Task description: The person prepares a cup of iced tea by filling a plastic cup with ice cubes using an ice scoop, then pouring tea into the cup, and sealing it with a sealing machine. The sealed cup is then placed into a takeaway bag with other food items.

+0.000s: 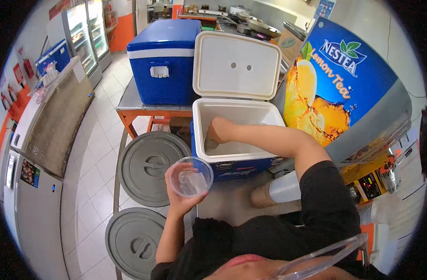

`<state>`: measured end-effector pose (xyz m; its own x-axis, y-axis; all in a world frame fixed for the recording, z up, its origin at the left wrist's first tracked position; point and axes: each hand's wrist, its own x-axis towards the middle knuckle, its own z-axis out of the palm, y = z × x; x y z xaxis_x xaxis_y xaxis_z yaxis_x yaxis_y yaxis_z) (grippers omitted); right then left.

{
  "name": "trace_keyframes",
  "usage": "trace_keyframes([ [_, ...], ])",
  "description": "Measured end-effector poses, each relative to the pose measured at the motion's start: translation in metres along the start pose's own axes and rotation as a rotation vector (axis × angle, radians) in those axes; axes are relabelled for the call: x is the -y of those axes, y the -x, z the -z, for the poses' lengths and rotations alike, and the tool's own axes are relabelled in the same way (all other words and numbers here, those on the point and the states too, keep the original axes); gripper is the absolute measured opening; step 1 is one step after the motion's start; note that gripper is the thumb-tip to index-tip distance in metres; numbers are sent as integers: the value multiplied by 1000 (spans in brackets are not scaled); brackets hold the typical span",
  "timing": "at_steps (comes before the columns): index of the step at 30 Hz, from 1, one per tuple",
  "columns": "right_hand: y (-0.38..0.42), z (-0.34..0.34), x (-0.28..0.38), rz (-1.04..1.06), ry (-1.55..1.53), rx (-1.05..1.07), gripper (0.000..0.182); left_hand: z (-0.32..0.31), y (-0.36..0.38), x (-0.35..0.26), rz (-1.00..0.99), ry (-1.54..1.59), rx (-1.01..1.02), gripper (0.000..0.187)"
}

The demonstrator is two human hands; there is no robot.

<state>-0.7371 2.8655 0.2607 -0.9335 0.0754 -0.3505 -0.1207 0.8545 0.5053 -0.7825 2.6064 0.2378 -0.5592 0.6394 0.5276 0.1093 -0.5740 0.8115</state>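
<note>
My left hand (185, 199) is wrapped round a clear plastic cup (207, 170), held in front of the cooler. Chunks of ice (193, 182) lie inside the cup. My right arm reaches across into a blue cooler box (241, 171) with a white inside. Down in there, my right hand (219, 130) is closed near the left inner wall. Something pale and see-through shows under its fingers, and I cannot tell what it is. The cooler's white lid (238, 65) stands raised behind the opening.
A second blue cooler (162, 65) sits on a metal table to the left. Two round grey lids (155, 169) top bins below it. A Nestea drink dispenser (337, 79) rises at the right. Pans (262, 28) and a stove are at the back, fridges (85, 35) at the far left.
</note>
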Motion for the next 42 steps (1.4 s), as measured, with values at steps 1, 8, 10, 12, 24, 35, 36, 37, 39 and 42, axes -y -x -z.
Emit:
trace_keyframes([
  [1,1,0,-3,67,-93,-49,20,2,2,3,67,50,26,88],
  [8,33,26,9,263,-296,-232,28,0,5,14,52,-74,25,86],
  [10,44,34,1,254,-265,-300,29,-1,6,13,65,-84,20,87],
  [12,60,49,-8,247,-239,-363,31,-3,10,12,84,-92,13,87],
  [24,101,-2,-24,-318,-870,-130,33,-9,8,-19,89,-217,33,82],
  [35,146,55,-67,-414,-1242,-108,37,-26,-34,-58,45,-495,93,75],
  [36,154,80,-66,-416,-1150,-80,38,-30,-40,-61,13,-591,113,74],
  [37,163,110,-63,-418,-1059,-52,40,-33,-45,-62,-18,-687,132,73],
  [39,171,150,-57,-413,-935,-59,40,-41,-52,-61,1,-636,134,73],
  [42,183,193,-49,-426,-476,-28,40,-52,-52,-54,-6,-540,104,74],
])
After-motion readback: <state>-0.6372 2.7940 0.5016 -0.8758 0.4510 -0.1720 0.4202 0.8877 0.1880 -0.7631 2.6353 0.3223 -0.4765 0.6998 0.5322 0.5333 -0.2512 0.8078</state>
